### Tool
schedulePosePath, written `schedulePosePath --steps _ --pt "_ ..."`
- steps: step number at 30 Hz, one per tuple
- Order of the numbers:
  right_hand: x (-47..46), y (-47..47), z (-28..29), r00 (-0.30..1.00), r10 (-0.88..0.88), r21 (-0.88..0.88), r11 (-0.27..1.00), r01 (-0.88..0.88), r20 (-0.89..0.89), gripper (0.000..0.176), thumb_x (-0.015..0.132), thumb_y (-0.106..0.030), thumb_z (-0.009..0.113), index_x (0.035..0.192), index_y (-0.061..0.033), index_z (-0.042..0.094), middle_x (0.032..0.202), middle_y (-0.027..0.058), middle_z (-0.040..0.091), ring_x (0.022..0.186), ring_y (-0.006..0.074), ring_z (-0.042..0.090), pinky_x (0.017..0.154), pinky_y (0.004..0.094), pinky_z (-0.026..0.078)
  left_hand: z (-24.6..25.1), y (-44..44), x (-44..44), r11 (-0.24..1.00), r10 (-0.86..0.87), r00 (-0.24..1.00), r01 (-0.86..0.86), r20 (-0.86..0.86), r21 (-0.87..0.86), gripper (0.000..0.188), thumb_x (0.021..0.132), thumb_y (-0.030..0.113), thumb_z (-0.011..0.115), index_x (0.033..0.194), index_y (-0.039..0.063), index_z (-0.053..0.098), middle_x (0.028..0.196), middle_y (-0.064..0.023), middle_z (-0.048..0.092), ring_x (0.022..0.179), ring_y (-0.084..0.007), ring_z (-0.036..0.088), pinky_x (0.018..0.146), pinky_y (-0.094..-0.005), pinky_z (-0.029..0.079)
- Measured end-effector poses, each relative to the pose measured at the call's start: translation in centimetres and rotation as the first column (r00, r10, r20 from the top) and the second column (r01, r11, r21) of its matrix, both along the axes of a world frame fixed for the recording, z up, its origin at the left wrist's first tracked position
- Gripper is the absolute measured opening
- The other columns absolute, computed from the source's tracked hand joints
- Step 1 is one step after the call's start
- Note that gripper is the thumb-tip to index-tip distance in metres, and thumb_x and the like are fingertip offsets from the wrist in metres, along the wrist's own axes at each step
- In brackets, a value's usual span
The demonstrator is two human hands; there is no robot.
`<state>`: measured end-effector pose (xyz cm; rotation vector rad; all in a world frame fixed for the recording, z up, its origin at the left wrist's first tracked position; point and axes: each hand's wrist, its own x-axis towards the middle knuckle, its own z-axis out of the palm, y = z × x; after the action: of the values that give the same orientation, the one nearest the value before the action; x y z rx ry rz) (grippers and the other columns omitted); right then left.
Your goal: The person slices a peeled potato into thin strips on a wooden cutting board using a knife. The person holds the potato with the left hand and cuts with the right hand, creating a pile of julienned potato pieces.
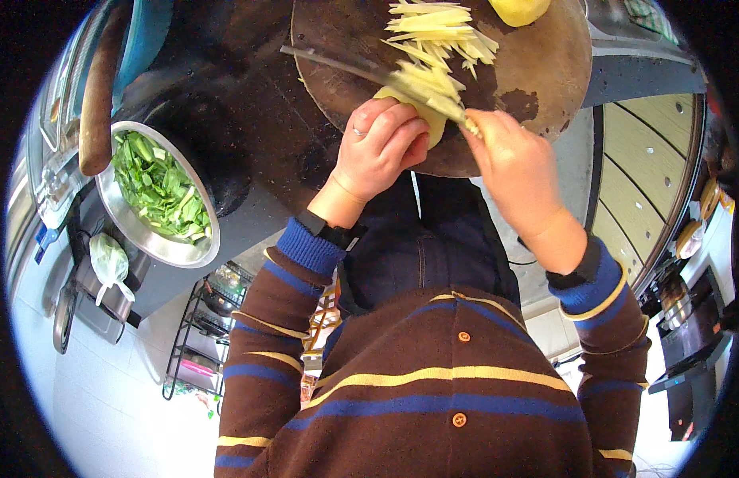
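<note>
On the round wooden cutting board (548, 77) lies a partly cut, peeled yellow potato (432, 128). My left hand (384, 134) presses it down with curled fingers. My right hand (516, 161) grips the handle of a kitchen knife (369, 74), whose blade slants up to the left across the potato and looks blurred. Thin potato strips (432, 30) are heaped beyond the blade, and freshly cut pieces lie against it. Another peeled potato (520, 8) sits at the board's far side.
A metal bowl of chopped green leaves (160, 185) stands on the dark counter (259, 149) at the left. A wooden handle (96, 119) reaches over its rim. A knotted plastic bag (109, 263) lies beyond the bowl. Drawers (641, 155) are at the right.
</note>
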<state>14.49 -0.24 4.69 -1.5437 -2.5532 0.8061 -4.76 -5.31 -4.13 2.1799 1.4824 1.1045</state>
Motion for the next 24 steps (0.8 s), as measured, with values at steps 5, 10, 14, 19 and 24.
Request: schedulePosePath --steps 5,10,14,19,24 --pt "0.3 1.5 0.2 0.999 -0.024 0.069 0.997 0.025 -0.026 0.016 0.091 -0.012 0.065 0.103 -0.0014 0.066 0.089 0.0143 0.067 0.076 0.0341 0.066 0.064 0.0396 0.053 0.2 0.1 -0.1 0.999 -0.007 1.0 0.007 0.004 0.037 0.03 0.069 0.008 0.076 0.097 0.009 0.066 0.106 -0.005 0.061 0.099 -0.0257 0.06 0.083 -0.0393 0.053" --pt "0.8 -0.9 3.2 0.997 0.027 -0.046 0.999 -0.023 0.076 0.022 0.088 -0.009 0.066 0.109 -0.0023 0.065 0.087 0.0127 0.064 0.071 0.0329 0.065 0.061 0.0394 0.051 0.5 -0.3 -0.5 1.0 -0.017 0.999 0.018 -0.038 0.021 0.029 0.07 0.009 0.077 0.098 0.008 0.067 0.106 -0.0062 0.061 0.099 -0.0268 0.06 0.086 -0.0404 0.053" --pt "0.8 -2.5 4.0 0.995 0.033 -0.075 0.997 -0.026 0.096 0.031 0.085 -0.005 0.067 0.115 -0.0017 0.063 0.089 0.0121 0.061 0.068 0.0317 0.063 0.06 0.0385 0.051 0.4 -0.5 -0.7 1.0 -0.024 0.997 0.025 -0.074 0.005 0.029 0.071 0.01 0.077 0.098 0.008 0.068 0.105 -0.0077 0.062 0.099 -0.0276 0.06 0.088 -0.0405 0.053" --pt "0.7 -2.8 4.3 0.997 -0.004 -0.089 0.996 0.011 0.074 0.031 0.085 -0.004 0.066 0.115 -0.0019 0.063 0.088 0.0124 0.061 0.07 0.0315 0.063 0.062 0.0384 0.051 -0.1 -0.8 -0.6 1.0 -0.004 0.998 0.005 -0.068 0.003 0.031 0.07 0.012 0.078 0.099 0.008 0.068 0.106 -0.008 0.062 0.098 -0.0277 0.06 0.089 -0.0402 0.052" --pt "0.9 -3.3 5.3 0.992 -0.008 -0.122 0.992 0.024 0.126 0.031 0.084 -0.004 0.066 0.114 -0.0021 0.063 0.088 0.0125 0.061 0.07 0.032 0.063 0.062 0.0387 0.05 -0.6 -1.0 -0.7 1.0 -0.007 0.998 0.008 -0.066 0.011 0.031 0.069 0.012 0.078 0.099 0.008 0.069 0.107 -0.007 0.062 0.097 -0.0276 0.06 0.089 -0.0395 0.052"
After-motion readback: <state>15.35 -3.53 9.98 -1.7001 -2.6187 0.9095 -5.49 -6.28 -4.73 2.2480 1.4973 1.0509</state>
